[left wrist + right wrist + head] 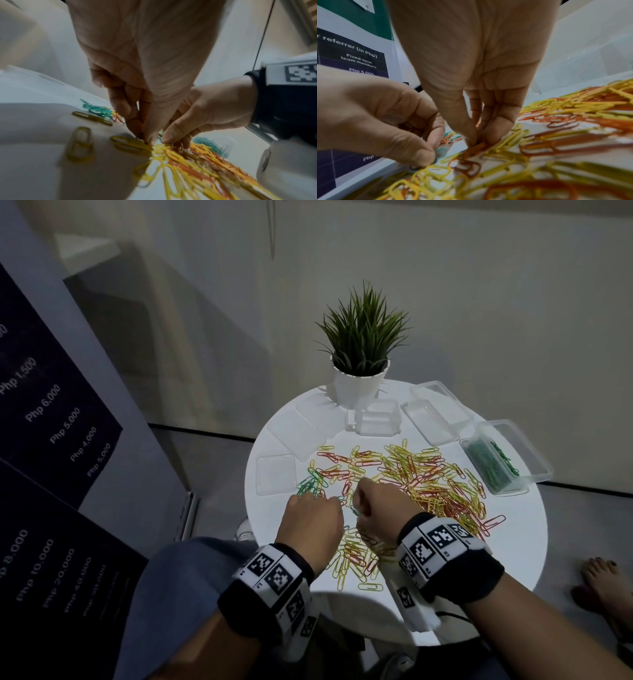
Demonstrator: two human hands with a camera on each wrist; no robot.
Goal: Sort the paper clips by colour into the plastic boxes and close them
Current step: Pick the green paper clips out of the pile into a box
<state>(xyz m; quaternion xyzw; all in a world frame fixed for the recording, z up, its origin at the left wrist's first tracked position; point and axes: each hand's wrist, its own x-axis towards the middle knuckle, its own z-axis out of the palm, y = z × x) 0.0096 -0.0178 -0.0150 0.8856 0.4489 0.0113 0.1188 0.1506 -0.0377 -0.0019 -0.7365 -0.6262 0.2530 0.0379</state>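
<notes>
Clips [404,484] lie tangled across the near table [513,542], so a pinch may drag wrong-coloured neighbours along, as the left hand [310,527], knuckles up, nips a green clip and the right hand [380,508] nips an orange one, the green-filled box [534,470] lidless beyond.

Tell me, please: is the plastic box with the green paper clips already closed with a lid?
No. In the head view the plastic box stands open at the table's right edge, green paper clips visible inside.
</notes>
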